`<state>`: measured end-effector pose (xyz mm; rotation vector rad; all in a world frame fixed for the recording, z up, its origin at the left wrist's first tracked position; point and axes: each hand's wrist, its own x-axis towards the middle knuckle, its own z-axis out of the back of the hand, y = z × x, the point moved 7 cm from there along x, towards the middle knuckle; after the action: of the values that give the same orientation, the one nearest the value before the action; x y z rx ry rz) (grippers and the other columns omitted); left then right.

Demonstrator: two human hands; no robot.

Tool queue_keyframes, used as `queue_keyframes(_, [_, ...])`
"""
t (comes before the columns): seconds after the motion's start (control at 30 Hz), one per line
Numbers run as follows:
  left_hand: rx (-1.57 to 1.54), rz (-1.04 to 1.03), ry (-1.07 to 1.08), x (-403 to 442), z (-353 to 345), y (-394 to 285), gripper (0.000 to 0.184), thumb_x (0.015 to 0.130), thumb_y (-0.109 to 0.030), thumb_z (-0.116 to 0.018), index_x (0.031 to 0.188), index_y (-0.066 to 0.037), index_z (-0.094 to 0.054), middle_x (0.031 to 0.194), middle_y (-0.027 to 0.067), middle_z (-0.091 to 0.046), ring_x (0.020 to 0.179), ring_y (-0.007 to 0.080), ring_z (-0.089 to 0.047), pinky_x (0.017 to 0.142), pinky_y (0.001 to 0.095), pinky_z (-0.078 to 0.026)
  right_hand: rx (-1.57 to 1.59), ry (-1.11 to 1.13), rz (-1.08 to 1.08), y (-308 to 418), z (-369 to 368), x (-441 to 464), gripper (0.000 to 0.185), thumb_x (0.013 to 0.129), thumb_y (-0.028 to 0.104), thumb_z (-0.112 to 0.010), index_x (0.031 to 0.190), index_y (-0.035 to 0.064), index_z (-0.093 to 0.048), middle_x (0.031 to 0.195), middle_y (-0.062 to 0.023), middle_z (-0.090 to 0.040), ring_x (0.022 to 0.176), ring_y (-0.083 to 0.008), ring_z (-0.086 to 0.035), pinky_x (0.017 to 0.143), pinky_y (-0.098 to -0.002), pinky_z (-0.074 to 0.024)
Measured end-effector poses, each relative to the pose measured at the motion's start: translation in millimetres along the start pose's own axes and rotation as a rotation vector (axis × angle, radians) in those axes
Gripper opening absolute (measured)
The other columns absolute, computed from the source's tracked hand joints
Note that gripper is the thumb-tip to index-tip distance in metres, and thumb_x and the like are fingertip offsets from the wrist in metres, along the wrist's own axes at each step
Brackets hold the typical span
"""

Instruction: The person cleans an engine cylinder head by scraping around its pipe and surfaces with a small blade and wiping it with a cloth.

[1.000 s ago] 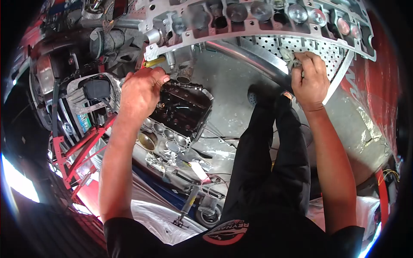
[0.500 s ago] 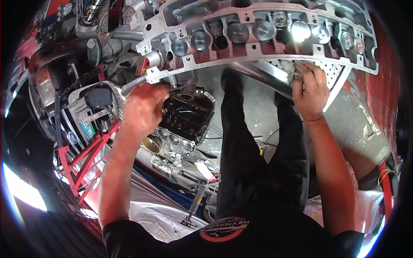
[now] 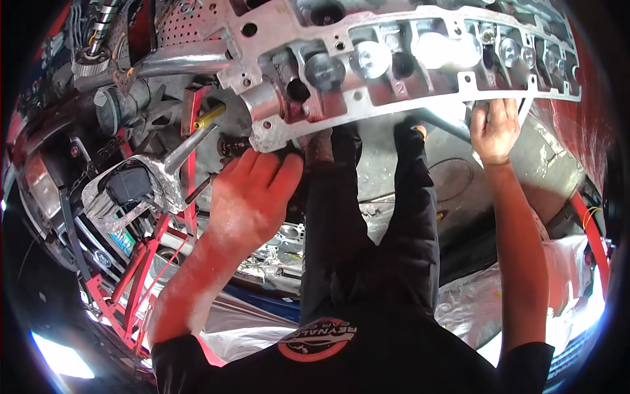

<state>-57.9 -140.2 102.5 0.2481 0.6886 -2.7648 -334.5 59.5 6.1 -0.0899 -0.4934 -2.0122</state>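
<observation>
A bare aluminium cylinder head [image 3: 377, 98], with round valve pockets and bolt holes, spans the top of the view. My left hand [image 3: 252, 194] is at its near left corner, with fingers curled against the lower edge and fingertips partly hidden. My right hand [image 3: 495, 134] grips the near edge towards the right end, its fingertips out of sight beneath the metal. A metal tube [image 3: 184, 59] of the stand shows left of the head.
A perforated metal tray [image 3: 187, 23] lies beyond the head, near a toothed gear on a shaft [image 3: 92, 62]. A red stand [image 3: 134, 282] rises at lower left beside a cast metal housing [image 3: 128, 184]. Plastic sheeting [image 3: 571, 276] hangs at right.
The cylinder head has shifted right against the background and looks nearer. My right hand has moved up to its edge; my left hand remains by the left corner. The view has swung.
</observation>
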Motion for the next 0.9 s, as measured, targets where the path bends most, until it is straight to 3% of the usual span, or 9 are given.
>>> queue_keyframes(0.07, [0.026, -0.026, 0.034, -1.6, -9.9, 4.8, 0.037, 0.068, 0.001, -0.063, 0.104, -0.004, -0.063, 0.075, 0.0089, -0.052, 0.068, 0.0289, -0.058, 0.059, 0.0405, -0.049, -0.026, -0.010, -0.008, -1.5, -2.0, 0.0, 0.028, 0.077, 0.003, -0.061, 0.104, 0.0065, -0.065, 0.099, -0.0129, -0.061, 0.089, -0.0353, -0.061, 0.077, -0.0438, -0.0502])
queue_keyframes(0.13, [0.095, -0.100, 0.029, -4.3, -16.4, 3.8, 0.033, 0.069, -0.012, -0.062, 0.102, -0.004, -0.059, 0.076, 0.0073, -0.049, 0.070, 0.0252, -0.057, 0.058, 0.0373, -0.048, -0.060, -0.032, 0.015, 0.0, -1.6, 0.5, 0.028, 0.077, 0.004, -0.061, 0.105, 0.0066, -0.064, 0.099, -0.0133, -0.061, 0.089, -0.0354, -0.060, 0.077, -0.0437, -0.0501])
queue_keyframes(0.9, [0.066, -0.122, -0.125, -6.8, -29.7, 22.0, 0.035, 0.065, -0.012, -0.064, 0.099, -0.005, -0.062, 0.076, 0.0056, -0.050, 0.069, 0.0223, -0.054, 0.055, 0.0357, -0.046, -0.161, 0.011, -0.014, -4.5, -6.0, -5.0, 0.028, 0.080, 0.007, -0.059, 0.107, 0.0036, -0.064, 0.099, -0.0176, -0.062, 0.088, -0.0392, -0.060, 0.077, -0.0465, -0.0504])
